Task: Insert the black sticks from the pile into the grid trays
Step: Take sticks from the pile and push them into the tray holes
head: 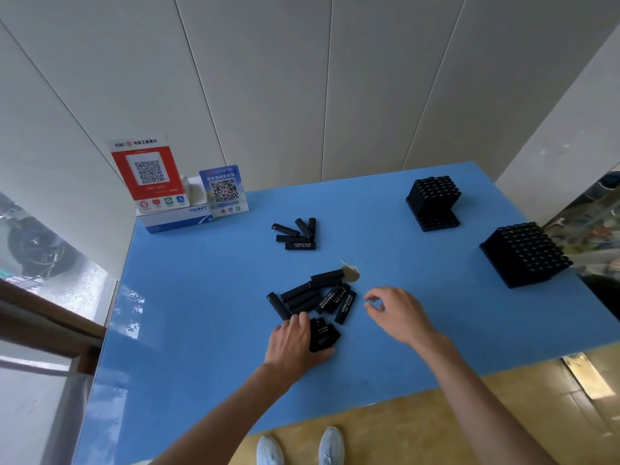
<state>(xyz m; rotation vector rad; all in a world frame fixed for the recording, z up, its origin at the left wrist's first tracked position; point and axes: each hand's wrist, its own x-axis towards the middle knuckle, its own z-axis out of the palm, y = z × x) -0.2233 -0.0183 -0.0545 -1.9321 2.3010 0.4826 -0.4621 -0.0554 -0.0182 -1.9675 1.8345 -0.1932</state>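
A pile of black sticks (313, 296) lies on the blue table (201, 297) in front of me. A smaller group of black sticks (297, 233) lies farther back. My left hand (295, 344) grips a few sticks (322, 334) at the pile's near edge. Just right of the pile hovers my right hand (396, 313), fingers loosely curved, holding nothing. Two black grid trays stand at the right: the far tray (434, 203) is partly filled, with a bare front rows section, and the near tray (526, 253) looks full of sticks.
Two QR-code signs, one red (147, 172) and one blue (224, 191), stand on a white box (174, 218) at the table's back left corner. A brownish spot (351, 273) marks the table behind the pile. Wall panels rise behind; my shoes (300, 446) show below the front edge.
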